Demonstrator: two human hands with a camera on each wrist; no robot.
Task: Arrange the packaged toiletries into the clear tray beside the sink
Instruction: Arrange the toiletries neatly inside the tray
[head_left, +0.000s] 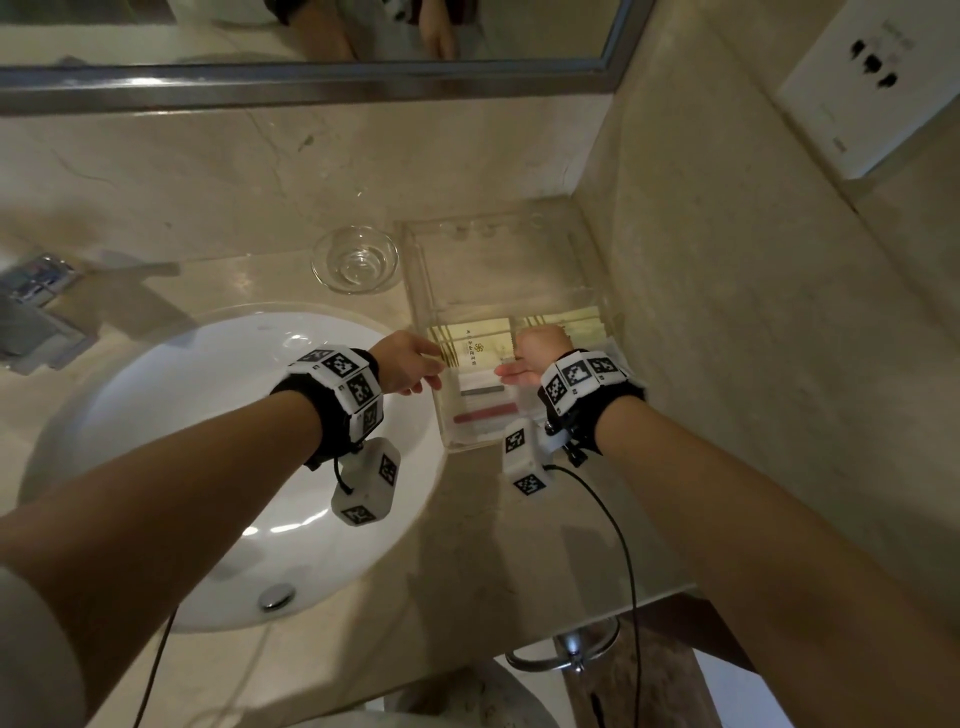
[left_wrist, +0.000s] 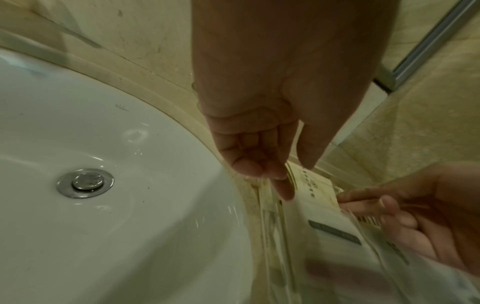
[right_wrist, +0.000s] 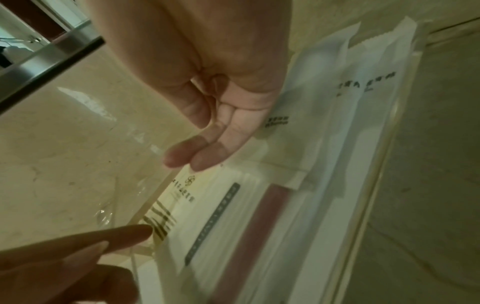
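Currently we're over a beige marble counter (head_left: 218, 171). White sink (head_left: 156, 415) sits near-left, its drain (left_wrist: 85, 183) shut. Clear tray (head_left: 423, 291) lies right of the sink, against the right wall, with a glass bowl (head_left: 356, 260) just left of its far end. Tray's near half holds the packaged toiletries: two cream sachets (head_left: 475, 340) side by side, and on the near side of them white sleeves (head_left: 485, 405) with grey and dark red strips. Our left hand (head_left: 408, 361) hovers at the tray's left wall, fingers loose, index extended, holding nothing. Our right hand (head_left: 535, 353) is over the packets, palm open, fingers straight and together, gripping nothing.
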